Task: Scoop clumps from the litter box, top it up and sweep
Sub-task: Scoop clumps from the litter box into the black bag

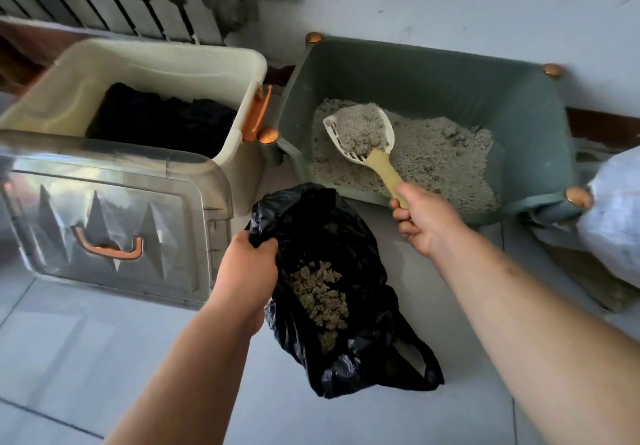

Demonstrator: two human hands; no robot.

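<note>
A green litter box (pixel 533 126) with copper corner knobs stands against the wall, holding grey litter (pixel 440 157). My right hand (pixel 424 217) grips the yellow handle of a slotted white scoop (pixel 363 139), which is heaped with litter and held just above the litter bed inside the box. A black rubbish bag (pixel 346 236) lies open on the floor in front of the box, with brownish clumps (pixel 320 294) inside. My left hand (pixel 247 269) pinches the bag's left rim and holds it open.
A cream storage bin (pixel 156 63) with an orange latch holds dark fabric at the left. Its clear lid (pixel 104 216) with an orange handle leans in front. A white sack (pixel 613 223) sits at the right. Radiator and wall socket stand behind.
</note>
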